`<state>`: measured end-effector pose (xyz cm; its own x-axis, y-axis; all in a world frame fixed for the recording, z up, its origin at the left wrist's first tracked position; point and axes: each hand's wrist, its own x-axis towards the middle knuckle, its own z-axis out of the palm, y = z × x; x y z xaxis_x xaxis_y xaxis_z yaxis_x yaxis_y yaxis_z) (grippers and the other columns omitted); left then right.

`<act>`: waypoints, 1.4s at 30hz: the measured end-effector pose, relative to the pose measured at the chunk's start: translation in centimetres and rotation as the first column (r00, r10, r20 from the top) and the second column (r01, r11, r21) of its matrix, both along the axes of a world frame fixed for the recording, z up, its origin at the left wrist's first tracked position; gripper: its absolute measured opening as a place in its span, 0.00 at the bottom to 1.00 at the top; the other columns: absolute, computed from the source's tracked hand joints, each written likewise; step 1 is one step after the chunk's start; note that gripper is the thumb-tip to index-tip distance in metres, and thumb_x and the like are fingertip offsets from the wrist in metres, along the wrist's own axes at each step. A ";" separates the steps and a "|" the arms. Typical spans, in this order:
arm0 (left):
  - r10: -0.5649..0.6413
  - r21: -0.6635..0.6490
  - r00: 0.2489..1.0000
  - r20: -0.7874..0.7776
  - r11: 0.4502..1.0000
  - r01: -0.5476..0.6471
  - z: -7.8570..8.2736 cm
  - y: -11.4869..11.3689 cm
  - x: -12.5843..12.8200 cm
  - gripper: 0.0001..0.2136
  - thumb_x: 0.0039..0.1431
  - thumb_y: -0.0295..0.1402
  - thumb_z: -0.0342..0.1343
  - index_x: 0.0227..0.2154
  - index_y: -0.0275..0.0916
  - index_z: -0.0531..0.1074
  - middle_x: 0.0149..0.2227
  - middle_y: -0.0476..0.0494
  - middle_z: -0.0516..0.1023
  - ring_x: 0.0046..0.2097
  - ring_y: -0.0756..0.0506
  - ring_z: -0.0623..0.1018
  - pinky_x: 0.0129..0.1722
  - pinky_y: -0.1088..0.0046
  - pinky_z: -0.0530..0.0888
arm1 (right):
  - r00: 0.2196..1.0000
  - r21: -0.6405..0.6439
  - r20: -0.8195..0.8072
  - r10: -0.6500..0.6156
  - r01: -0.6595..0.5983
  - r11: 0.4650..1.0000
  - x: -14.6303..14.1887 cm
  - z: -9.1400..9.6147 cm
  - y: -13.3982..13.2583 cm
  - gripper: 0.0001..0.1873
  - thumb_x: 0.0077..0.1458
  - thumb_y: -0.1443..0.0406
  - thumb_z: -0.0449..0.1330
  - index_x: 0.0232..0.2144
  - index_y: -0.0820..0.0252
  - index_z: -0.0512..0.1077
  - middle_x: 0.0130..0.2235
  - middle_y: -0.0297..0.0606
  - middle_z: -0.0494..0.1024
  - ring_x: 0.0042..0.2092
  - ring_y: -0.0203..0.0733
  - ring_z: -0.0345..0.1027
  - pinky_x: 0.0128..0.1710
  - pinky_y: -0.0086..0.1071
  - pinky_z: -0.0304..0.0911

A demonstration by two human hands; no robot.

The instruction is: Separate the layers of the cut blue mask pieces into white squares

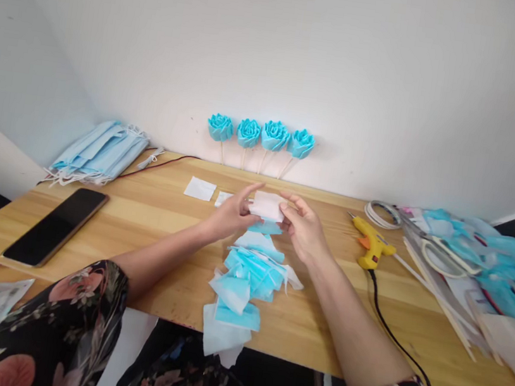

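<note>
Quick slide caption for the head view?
Left hand and right hand hold a white piece above cut blue mask pieces; four blue roses behind.

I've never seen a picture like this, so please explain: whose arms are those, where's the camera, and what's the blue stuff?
Those are a person's own bare arms; no machine. The camera sits on their head, looking down, so you see what they see. The left hand and right hand together pinch a small white piece of thin fabric. Below it, on the light wooden table, lies a pile of cut blue and white mask pieces. Four blue fabric roses on sticks lean against the wall. A stack of blue face masks, a black phone and a yellow glue gun lie nearby.
</note>
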<state>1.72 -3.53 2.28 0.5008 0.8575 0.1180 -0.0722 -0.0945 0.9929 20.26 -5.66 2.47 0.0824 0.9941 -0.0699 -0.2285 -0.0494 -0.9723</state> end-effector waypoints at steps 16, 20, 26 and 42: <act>0.010 -0.022 0.998 0.059 1.000 -0.009 0.0 -0.9 -1.1 0.23 0.54 0.34 0.62 0.53 0.35 0.72 0.41 0.40 0.81 0.40 0.46 0.79 0.37 0.73 0.74 | 0.575 0.666 0.699 -0.426 -0.307 0.679 -0.6 0.7 -1.5 0.04 0.57 0.62 0.62 0.34 0.52 0.77 0.44 0.40 0.82 0.51 0.50 0.72 0.53 0.49 0.64; 0.023 0.028 0.998 0.062 0.999 -0.025 0.0 -0.8 -1.3 0.20 0.54 0.28 0.58 0.51 0.37 0.73 0.46 0.39 0.80 0.46 0.44 0.79 0.39 0.72 0.74 | 0.837 0.496 0.513 -0.189 -0.110 0.861 -0.3 0.8 -1.8 0.08 0.60 0.58 0.60 0.32 0.53 0.77 0.40 0.36 0.82 0.44 0.44 0.73 0.48 0.41 0.66; 0.180 0.093 0.983 0.022 0.979 -0.181 0.3 -0.6 -1.3 0.17 0.56 0.31 0.58 0.48 0.37 0.74 0.44 0.39 0.80 0.44 0.45 0.77 0.39 0.71 0.73 | 0.992 0.165 -0.128 -0.002 0.023 0.986 -0.4 0.7 -1.3 0.15 0.44 0.54 0.72 0.23 0.55 0.74 0.25 0.29 0.73 0.29 0.34 0.65 0.33 0.29 0.64; 0.218 0.336 0.975 -0.044 0.922 -0.191 1.7 -2.1 -0.8 0.10 0.58 0.38 0.59 0.29 0.36 0.77 0.26 0.48 0.72 0.29 0.51 0.69 0.30 0.74 0.65 | 0.989 0.096 -0.149 0.005 0.010 0.995 -0.8 -0.4 -1.1 0.13 0.45 0.55 0.70 0.24 0.55 0.73 0.29 0.32 0.78 0.32 0.39 0.71 0.36 0.34 0.70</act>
